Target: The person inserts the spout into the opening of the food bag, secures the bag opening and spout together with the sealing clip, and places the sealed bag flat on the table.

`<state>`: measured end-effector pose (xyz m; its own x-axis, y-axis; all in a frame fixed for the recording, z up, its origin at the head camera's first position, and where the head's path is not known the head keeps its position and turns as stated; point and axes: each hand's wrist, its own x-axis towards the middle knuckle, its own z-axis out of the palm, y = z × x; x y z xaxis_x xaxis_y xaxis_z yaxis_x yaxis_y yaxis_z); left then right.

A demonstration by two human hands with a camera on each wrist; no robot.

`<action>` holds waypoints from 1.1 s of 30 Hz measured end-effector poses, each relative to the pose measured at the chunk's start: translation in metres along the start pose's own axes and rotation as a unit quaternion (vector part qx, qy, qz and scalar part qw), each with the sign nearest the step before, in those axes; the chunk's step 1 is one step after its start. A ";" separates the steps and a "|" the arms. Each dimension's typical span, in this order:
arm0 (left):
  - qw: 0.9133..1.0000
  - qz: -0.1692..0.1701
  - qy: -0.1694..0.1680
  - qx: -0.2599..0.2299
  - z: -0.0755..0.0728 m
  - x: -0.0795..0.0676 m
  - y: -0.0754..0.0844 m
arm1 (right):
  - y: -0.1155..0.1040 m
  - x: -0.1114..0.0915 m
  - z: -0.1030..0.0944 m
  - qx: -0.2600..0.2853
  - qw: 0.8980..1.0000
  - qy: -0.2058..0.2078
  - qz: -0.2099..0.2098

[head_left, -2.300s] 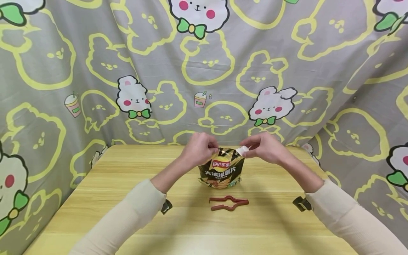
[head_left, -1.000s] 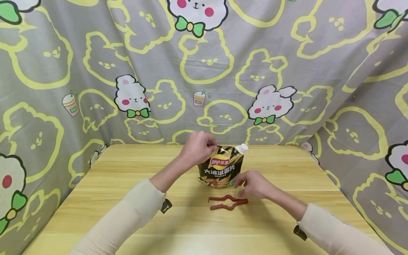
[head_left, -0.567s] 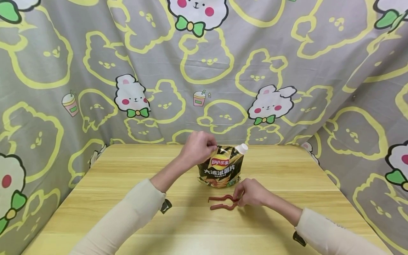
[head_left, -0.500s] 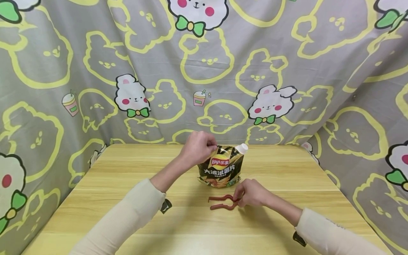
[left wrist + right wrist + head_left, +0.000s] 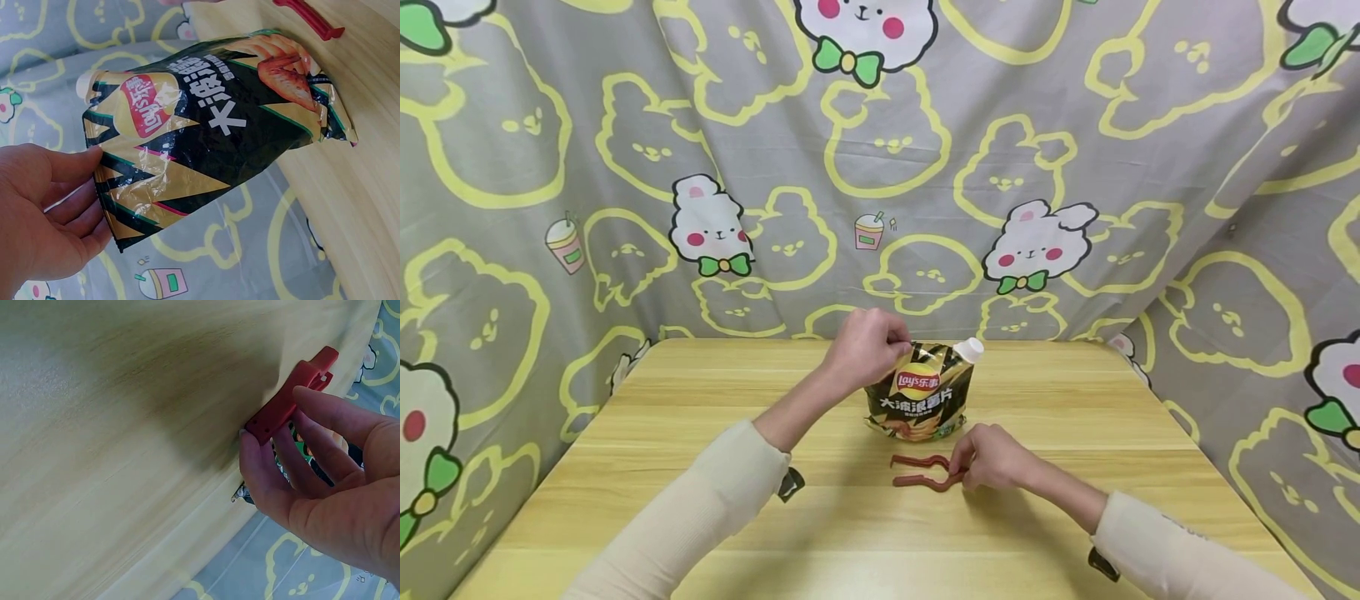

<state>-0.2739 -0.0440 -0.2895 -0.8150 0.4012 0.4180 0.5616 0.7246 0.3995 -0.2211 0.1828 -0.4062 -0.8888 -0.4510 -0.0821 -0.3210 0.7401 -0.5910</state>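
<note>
A black and gold Lay's chip bag (image 5: 921, 404) stands on the table, its printed front toward me. My left hand (image 5: 867, 350) pinches the bag's upper left edge; in the left wrist view the thumb lies on the front and the fingers go behind. A white cap-like piece (image 5: 970, 350) sits on the bag's upper right corner. Nearer to me, my right hand (image 5: 996, 457) grips a red bag clip (image 5: 921, 481) by its joined end, its two arms spread apart and pointing left. The right wrist view shows thumb and fingers around the clip (image 5: 284, 403).
The light wood table (image 5: 760, 517) runs back to a grey curtain (image 5: 790, 150) printed with cartoon animals, which also covers both sides. A dark strap piece (image 5: 791, 485) shows at the left cuff and another (image 5: 1103, 564) at the right cuff.
My right hand has left the white piece on the bag's corner, come down toward me and taken hold of the red clip. The clip has shifted slightly. My left hand stays on the bag.
</note>
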 end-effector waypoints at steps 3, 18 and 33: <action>1.000 0.000 0.000 0.000 0.000 0.000 0.000 | 0.002 0.001 0.002 -0.004 1.000 0.008 -0.003; 1.000 -0.006 -0.006 -0.009 0.000 -0.001 0.000 | 0.007 0.002 0.009 -0.021 0.998 0.046 -0.030; 1.000 0.003 0.001 -0.008 0.000 -0.001 0.000 | 0.001 0.003 -0.010 -0.030 0.997 0.052 -0.048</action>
<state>-0.2736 -0.0443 -0.2903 -0.8114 0.4046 0.4219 0.5687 0.7133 0.4097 -0.2276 0.1872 -0.3996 -0.8813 -0.4691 0.0568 -0.4216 0.7265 -0.5426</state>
